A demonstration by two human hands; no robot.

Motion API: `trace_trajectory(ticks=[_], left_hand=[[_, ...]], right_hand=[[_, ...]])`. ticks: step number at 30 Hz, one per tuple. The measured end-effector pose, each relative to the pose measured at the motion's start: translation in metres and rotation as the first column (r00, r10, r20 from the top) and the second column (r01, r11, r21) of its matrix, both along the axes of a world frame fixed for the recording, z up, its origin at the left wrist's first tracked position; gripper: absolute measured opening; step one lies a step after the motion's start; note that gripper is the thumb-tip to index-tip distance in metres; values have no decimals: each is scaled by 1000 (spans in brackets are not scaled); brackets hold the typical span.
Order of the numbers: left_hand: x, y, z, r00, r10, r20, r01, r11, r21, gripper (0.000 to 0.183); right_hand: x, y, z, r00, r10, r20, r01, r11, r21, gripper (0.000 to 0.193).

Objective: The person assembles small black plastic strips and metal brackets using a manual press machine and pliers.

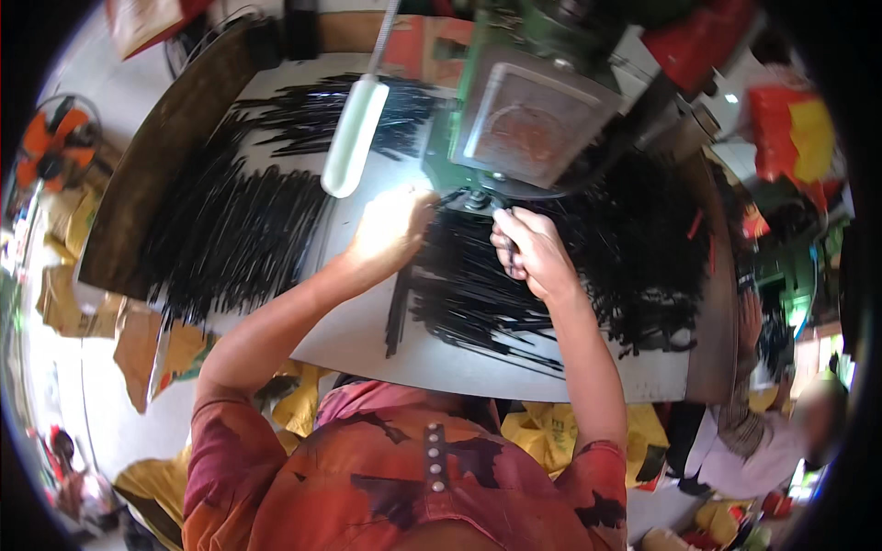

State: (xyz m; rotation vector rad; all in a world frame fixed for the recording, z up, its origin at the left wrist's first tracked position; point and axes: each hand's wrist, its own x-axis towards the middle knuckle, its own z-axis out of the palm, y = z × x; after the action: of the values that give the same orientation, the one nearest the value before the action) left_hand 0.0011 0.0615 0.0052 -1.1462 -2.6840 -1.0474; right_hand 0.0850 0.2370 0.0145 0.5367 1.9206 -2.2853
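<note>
My left hand (pixel 390 230) rests on the white table (pixel 367 331), brightly lit, its fingers pinching a thin black strip next to the machine's needle area (pixel 476 197). My right hand (pixel 533 253) is closed on black strips just under the green sewing machine (pixel 533 110). A heap of narrow black strips (pixel 478 294) lies between and below both hands.
A large pile of black strips (pixel 230 230) covers the table's left, another (pixel 643 248) the right. A lamp on a flexible neck (pixel 354 133) hangs over the table. Yellow bags (pixel 542 432) lie on the floor. Another person (pixel 781 432) sits at lower right.
</note>
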Motion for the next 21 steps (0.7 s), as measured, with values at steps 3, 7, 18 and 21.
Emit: trace_trajectory(ticks=[3,7,18,21], left_hand=[[-4,10,-11,996,-87,-18,87,994,61,20],[-3,15,-18,991,-121,51,111,980,165,21],[2,12,-10,993,-103,52,92,980,176,18],[0,12,-13,993,-104,51,93,979,179,18]], right_hand=[[-1,4,-6,999,-25,-23,24,1000,-4,23],[0,4,-9,1000,-23,-15,22,999,-32,23],[-1,5,-10,999,-12,-35,11,999,-37,23],[-3,3,-12,999,-11,-52,10,1000,-21,23]])
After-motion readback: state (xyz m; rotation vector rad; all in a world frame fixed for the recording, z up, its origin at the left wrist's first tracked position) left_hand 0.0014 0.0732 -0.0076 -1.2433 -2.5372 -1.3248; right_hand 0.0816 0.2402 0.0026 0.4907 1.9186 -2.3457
